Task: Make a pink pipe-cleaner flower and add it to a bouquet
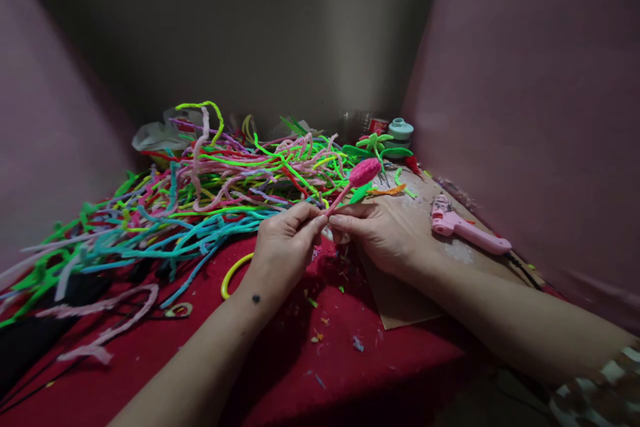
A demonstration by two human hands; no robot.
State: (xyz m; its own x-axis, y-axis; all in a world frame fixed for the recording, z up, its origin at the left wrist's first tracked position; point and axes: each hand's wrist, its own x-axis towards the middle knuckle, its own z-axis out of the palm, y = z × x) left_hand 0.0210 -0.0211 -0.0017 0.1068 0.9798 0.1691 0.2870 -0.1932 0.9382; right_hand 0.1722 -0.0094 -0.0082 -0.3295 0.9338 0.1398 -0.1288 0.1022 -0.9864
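The red cloth (280, 360) before me bears a tangled, multicoloured heap of fuzzy pipe cleaners (240, 180); nearer, my left hand (286, 237) and right hand (381, 233) pinch the low end of a fuzzy pink bud-topped stem (364, 174), seemingly twisting it; the next turn wants a steady grip.

Place: a small craft corner; whether home or workshop cannot be told
Worktop (380, 373): covered in a red cloth (290, 353), littered with tiny coloured scraps (358, 344)
Supplies: a tangled heap of bright fuzzy craft stems (225, 180)
Tool: a pink glue gun (470, 232) lying on a cardboard sheet (403, 300)
Enclosure: pinkish panels (525, 100) at both sides, a dark wall (225, 33) behind
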